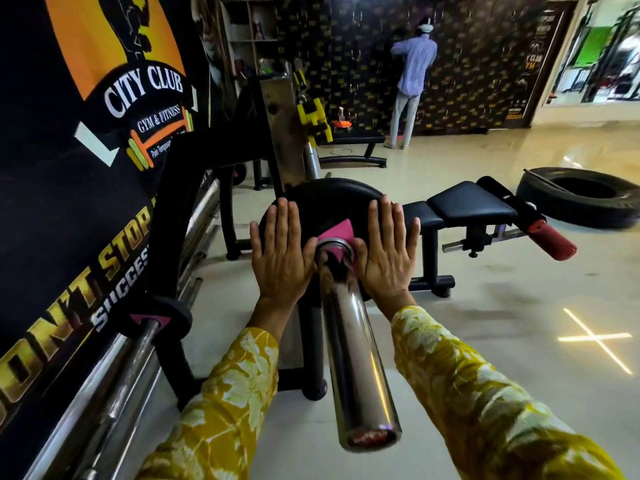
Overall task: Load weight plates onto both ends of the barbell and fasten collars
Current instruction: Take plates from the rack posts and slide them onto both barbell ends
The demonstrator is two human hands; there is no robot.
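Chrome steel shines on the barbell sleeve [353,341], which runs from the lower centre of the frame up to the middle; its long axis points away from the camera, and its open end is near the bottom edge. One black weight plate [329,199] with a pink label sits on this sleeve at its far end, in the centre of the frame. Two hands press flat on the plate face: the left hand [282,251] just left of the sleeve and the right hand [388,251] just right of it. On both hands the fingers are straight and a little spread, and they grip nothing. Both arms wear yellow flowered sleeves [485,393].

At the left edge a black banner wall [62,209] stands close, with a second bar [138,344] that carries one small plate in the lower left. Right of the sleeve the pale floor [519,306] is open up to one black bench [467,206] and one tyre [581,199] at the right edge. In the upper part of the frame one person [412,81] stands at a dark patterned wall, well apart from the barbell.
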